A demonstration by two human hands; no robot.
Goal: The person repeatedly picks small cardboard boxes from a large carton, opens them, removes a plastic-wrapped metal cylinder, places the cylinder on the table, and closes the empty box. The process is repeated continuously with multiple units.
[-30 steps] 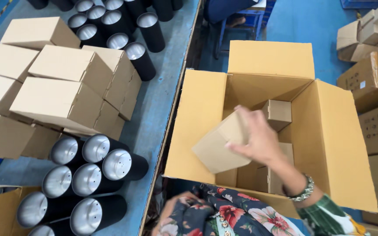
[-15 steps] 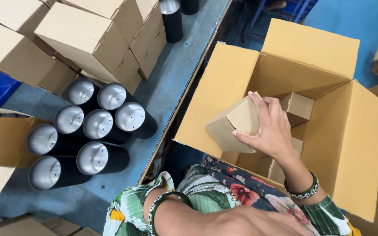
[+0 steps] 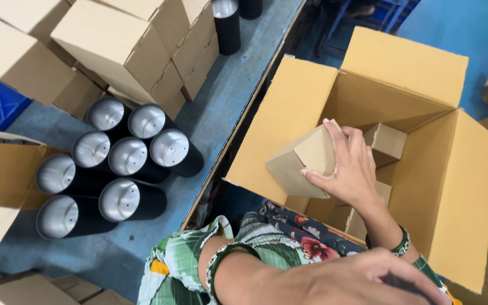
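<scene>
Small plain brown cardboard box [image 3: 306,164], closed and tilted on one corner, was held in the right hand [image 3: 352,172], fingers spread over its top and near face, just inside the mouth of the large open yellow-brown cardboard carton [image 3: 453,186]. It had not been set down; it sat above the carton's near wall, clear of the contents. Inside the carton, at least three similar small brown boxes [image 3: 386,142] were already lying low against the far and near walls; most of the carton's volume appeared unfilled, so packing was judged to be at an early stage. Left hand [image 3: 362,279] was at the bottom edge of the view, fingers loosely curled with something dark under them; whether it held anything could not be told. On the blue-grey counter [image 3: 238,90] to the left, a stack of closed brown cardboard boxes [image 3: 125,45] remained unpacked. Beside them stood a cluster of black cylinders with silver end caps [image 3: 122,155], not yet boxed.
</scene>
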